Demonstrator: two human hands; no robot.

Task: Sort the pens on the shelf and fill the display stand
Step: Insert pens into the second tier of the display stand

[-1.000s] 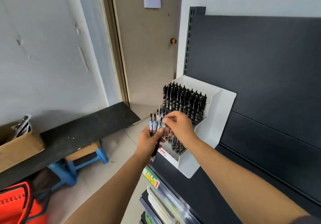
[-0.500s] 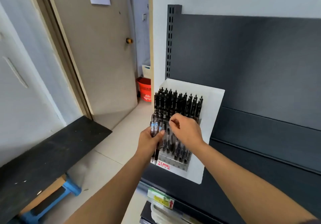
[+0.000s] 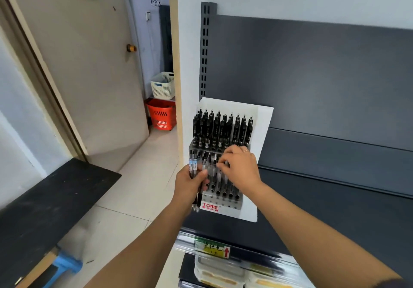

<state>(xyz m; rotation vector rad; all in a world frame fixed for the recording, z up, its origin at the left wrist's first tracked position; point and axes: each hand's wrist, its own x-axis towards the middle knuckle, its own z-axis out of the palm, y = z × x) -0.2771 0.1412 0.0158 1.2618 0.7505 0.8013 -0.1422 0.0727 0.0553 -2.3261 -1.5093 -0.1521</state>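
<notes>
Though hand-held, pens (image 3: 193, 164) upright, tips down.

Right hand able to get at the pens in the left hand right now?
Probably yes. The right hand sits over the display stand, just beside the pens the left hand grips, with nothing between them. Its fingertips look pinched, maybe on a pen already.

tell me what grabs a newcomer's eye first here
The white display stand sits on the dark shelf, upper rows packed with black pens. In front of it the left hand grips a few spare pens while the right hand works at the middle rows. A red basket stands out beyond the door.
</notes>
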